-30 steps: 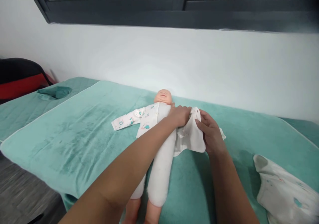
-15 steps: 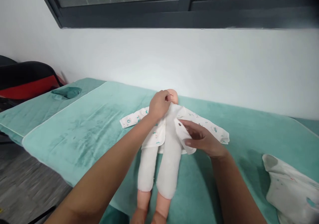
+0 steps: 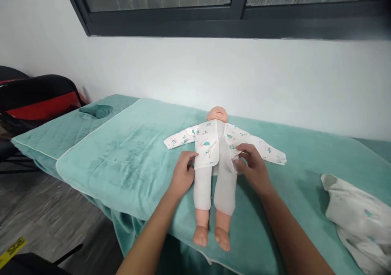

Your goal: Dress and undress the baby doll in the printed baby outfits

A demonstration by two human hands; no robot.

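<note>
A baby doll lies on its back on a green padded bed, feet towards me. It wears a white printed baby shirt, open at the front, with both sleeves spread sideways. White cloth shows on its chest and legs. My left hand is at the shirt's left side edge, its fingers curled against the lower hem. On the other side, my right hand grips the right front flap between thumb and fingers, folding it partly outward. The doll's bare feet show below the white legs.
A crumpled white printed cloth lies on the bed at right. The bed's far edge meets a white wall under a dark window frame. Black and red chairs stand at far left.
My left hand has come down from the doll's neck to the shirt's left hem. The left flap lies flatter, and the right flap is less turned back in my right hand. The view has shifted.
</note>
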